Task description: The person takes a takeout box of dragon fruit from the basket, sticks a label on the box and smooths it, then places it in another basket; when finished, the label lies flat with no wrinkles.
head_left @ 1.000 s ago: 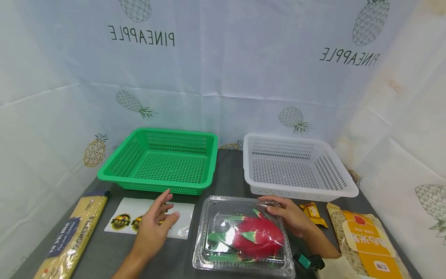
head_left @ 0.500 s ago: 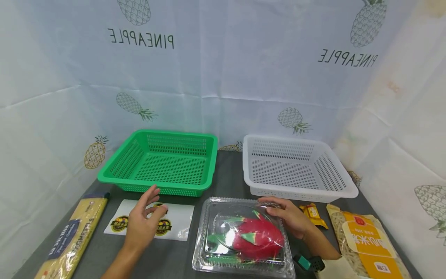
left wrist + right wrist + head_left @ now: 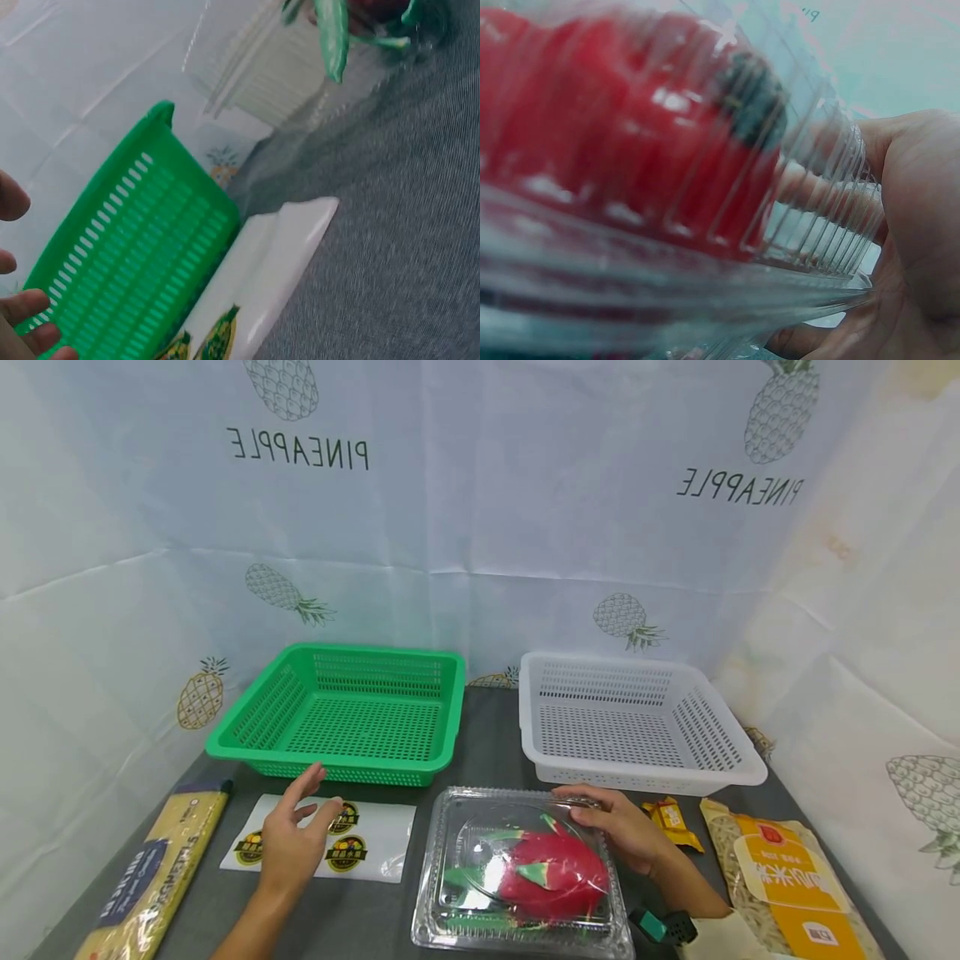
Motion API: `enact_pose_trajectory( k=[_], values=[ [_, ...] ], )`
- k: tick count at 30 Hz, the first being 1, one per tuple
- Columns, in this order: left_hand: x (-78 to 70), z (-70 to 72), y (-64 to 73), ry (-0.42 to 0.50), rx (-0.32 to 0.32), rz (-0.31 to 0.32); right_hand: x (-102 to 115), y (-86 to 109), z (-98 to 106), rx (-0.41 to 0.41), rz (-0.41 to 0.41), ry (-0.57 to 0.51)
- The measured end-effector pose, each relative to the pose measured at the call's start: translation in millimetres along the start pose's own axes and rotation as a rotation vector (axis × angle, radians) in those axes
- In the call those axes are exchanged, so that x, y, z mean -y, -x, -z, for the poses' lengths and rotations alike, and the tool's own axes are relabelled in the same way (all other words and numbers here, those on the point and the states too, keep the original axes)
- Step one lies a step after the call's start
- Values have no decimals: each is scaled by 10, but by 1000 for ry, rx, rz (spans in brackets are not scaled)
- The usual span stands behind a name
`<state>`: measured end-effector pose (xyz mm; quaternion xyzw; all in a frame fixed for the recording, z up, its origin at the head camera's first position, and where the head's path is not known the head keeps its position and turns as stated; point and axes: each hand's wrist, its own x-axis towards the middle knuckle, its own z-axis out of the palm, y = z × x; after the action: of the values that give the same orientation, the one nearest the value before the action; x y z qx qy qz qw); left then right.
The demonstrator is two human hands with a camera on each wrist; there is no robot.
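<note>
In the head view a clear plastic clamshell box (image 3: 450, 827) lies on the dark table with a red dragon fruit (image 3: 558, 877) with green scales inside. My right hand (image 3: 626, 831) holds the box at its far right corner; the right wrist view shows fingers (image 3: 817, 191) behind the ridged clear wall and the palm close to it. My left hand (image 3: 291, 843) hovers over a white sheet (image 3: 386, 839) of round fruit stickers (image 3: 347, 853) and covers part of it. Its fingers are spread loosely, and the left wrist view shows nothing between them.
A green basket (image 3: 333, 768) stands behind the sheet, a white basket (image 3: 645, 772) at the back right. A long noodle pack (image 3: 153, 868) lies far left. On the right are a small yellow packet (image 3: 672, 822) and an orange-labelled bag (image 3: 787, 877).
My left hand has moved left over the sticker sheet, uncovering more stickers on its right. My right hand and the clamshell box have stayed in place.
</note>
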<state>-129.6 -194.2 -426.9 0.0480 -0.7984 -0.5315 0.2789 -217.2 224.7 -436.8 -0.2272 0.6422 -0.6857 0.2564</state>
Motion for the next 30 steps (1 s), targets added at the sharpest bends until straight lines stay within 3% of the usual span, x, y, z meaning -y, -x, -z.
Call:
enact_pose_trajectory(
  k=[6,15,24,30],
  values=[
    [157,12,-38,-48,16,58,-13,-6,5,2,1,1],
    [323,-17,-49,-103,-16,113,-23,-3,10,18,16,-7],
    [449,-37,-44,-134,32,121,-12,-4,-3,-3,-3,-13],
    [480,-47,-48,-190,74,162,4,-4,-12,-11,-12,-20]
  ],
)
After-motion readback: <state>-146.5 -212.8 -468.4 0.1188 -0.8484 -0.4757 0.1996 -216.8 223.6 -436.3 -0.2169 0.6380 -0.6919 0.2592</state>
